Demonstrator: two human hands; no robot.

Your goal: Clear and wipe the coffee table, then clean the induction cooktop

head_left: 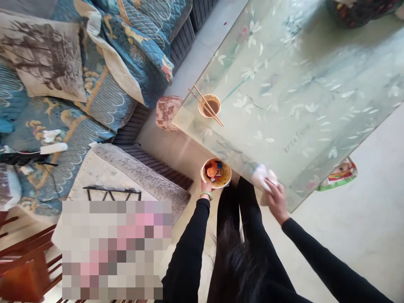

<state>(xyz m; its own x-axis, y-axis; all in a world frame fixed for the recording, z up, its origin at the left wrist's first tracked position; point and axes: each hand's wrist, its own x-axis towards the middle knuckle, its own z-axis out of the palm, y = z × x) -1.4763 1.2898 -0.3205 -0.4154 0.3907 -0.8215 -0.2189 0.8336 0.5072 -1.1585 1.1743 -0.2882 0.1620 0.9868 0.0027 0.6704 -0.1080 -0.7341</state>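
My left hand [206,186] grips the side of a round tub [223,182] just off the near edge of the table. Inside the tub lie crumpled orange and blue wrappers [213,169]. A bunched white tissue or cloth [262,176] is held in my right hand [276,198] at the table's near edge, slightly blurred. Farther left on the glass-topped table [277,122] stands a paper bowl [216,101] with brown liquid in it. A pair of chopsticks [206,105] rests across its rim.
A sofa with blue patterned covers [104,90] and a printed cushion [47,57] fills the left side. A reddish stool [168,112] stands by the table corner. A colourful bag [342,173] shows below the table's right edge. A dark object [356,12] sits at the far end.
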